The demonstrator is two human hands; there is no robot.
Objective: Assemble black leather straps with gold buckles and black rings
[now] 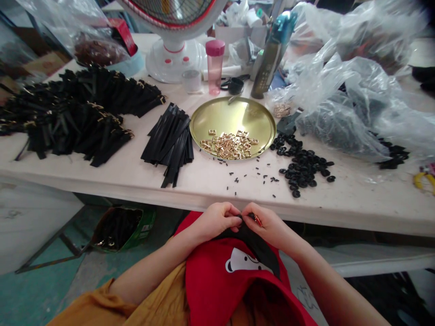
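Note:
Over my lap, my left hand and my right hand meet fingertip to fingertip. Both are closed in a pinch on a small black piece that looks like a strap, mostly covered by the fingers. A shiny gold-orange metal buckle pokes out between the fingers of my right hand. Below the hands is a red apron with a dark band and a white printed figure. On the table ahead, a round gold tray holds a heap of small gold buckles. Flat black strips lie stacked to its left.
Small black rings and tiny black bits are scattered right of the tray. Buckled black straps pile up at left. Behind stand a fan, a pink bottle and a dark bottle. Plastic bags fill the right.

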